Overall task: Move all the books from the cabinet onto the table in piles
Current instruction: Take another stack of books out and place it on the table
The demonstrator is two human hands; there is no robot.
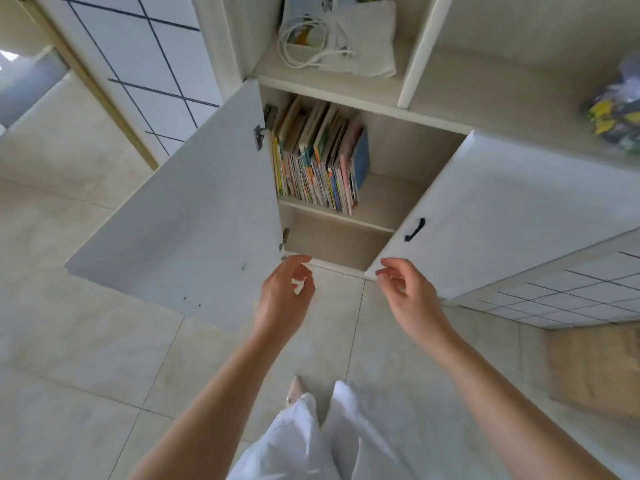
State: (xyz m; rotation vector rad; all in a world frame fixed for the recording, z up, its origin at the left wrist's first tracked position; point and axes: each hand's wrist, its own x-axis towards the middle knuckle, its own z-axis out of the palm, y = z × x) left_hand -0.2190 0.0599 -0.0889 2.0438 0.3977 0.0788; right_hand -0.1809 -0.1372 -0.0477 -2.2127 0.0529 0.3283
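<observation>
A: Books? 
B: Children's books (pixel 320 157) upright at the upper cabinet shelf's (pixel 381 199) left end, well above both hands.

A: Fingers? 
B: Left hand (pixel 282 299) and right hand (pixel 410 292) loosely curled, fingers apart, holding nothing, near the doors' bottom corners.

I can't read any titles on the books (pixel 320 161); their spines are too small. Left of the books, the open door (pixel 194 216) hides the cabinet's side. Above them, a bag (pixel 349 36) is cut by the top edge. Far right, a blurred colourful bundle (pixel 616 109) runs off frame.
</observation>
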